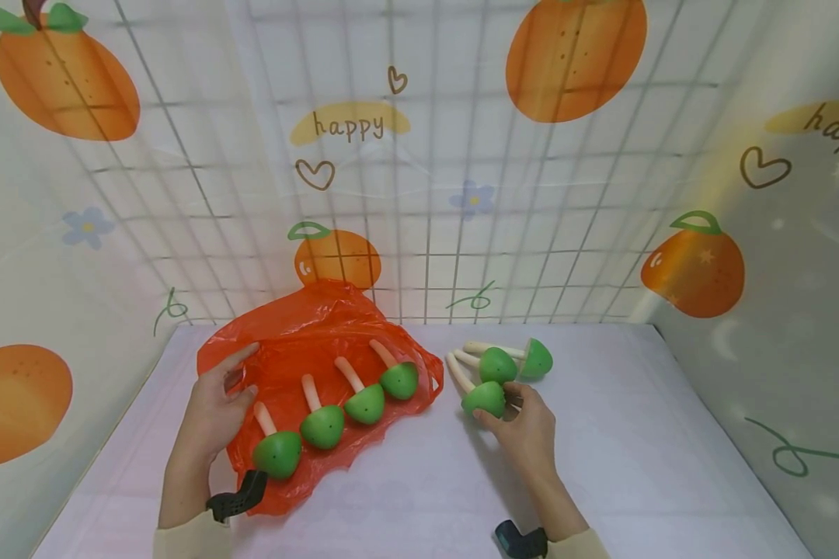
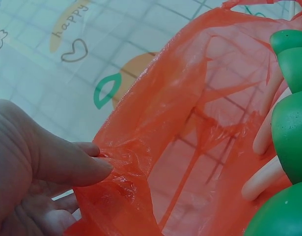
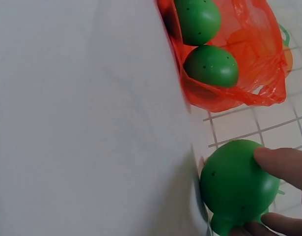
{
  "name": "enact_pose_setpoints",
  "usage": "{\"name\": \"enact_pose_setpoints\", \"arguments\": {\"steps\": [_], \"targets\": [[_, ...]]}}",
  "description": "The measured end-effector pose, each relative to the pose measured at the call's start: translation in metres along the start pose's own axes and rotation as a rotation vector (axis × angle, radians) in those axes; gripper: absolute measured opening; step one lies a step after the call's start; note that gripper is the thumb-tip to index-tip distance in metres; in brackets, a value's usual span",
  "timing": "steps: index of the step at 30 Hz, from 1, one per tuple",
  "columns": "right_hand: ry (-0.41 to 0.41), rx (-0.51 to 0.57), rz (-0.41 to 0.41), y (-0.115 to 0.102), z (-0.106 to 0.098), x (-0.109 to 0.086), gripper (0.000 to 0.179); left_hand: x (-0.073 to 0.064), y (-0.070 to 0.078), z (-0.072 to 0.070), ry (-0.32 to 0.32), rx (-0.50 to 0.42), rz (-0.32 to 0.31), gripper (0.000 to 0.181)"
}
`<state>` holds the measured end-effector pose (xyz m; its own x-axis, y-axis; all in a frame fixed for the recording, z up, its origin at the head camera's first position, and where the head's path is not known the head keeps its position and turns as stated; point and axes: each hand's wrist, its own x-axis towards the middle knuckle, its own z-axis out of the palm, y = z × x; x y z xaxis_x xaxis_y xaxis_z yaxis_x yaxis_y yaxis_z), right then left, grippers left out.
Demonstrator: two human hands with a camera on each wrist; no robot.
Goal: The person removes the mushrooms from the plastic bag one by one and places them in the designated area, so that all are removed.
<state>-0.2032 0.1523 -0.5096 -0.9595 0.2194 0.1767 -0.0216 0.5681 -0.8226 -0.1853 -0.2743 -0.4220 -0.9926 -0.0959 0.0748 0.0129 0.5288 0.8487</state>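
Observation:
My left hand [image 1: 213, 407] pinches the edge of a thin red plastic bag [image 2: 126, 172] between thumb and fingers, at the bag's left side. Several green-capped toy mushrooms [image 1: 322, 427] with pale stems lie in a slanting row on the bag, stems pointing away from me. To the bag's right, my right hand [image 1: 527, 435] grips the green cap of another toy mushroom [image 1: 482, 400]; thumb and fingers lie around the cap in the right wrist view. Just behind it, two more toy mushrooms [image 1: 498, 365] lie close together, their stems pointing left.
Under everything is a white-covered table [image 1: 405, 497]. A wire grid [image 1: 426, 256] behind a sheet printed with oranges stands along the back edge. Printed side sheets [image 1: 797, 373] flank the table at left and right.

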Motion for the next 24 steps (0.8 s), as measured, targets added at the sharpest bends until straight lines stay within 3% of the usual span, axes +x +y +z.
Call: {"name": "enact_pose_setpoints", "arguments": {"steps": [14,24], "targets": [[0.041,0.052,-0.013,-0.010,-0.001,-0.001,0.065,0.001,-0.001,0.000,0.000,0.001,0.001,0.064],[0.093,0.084,-0.049,-0.039,-0.003,-0.008,0.063,0.001,0.000,0.000,-0.012,-0.016,-0.008,0.064]]}}
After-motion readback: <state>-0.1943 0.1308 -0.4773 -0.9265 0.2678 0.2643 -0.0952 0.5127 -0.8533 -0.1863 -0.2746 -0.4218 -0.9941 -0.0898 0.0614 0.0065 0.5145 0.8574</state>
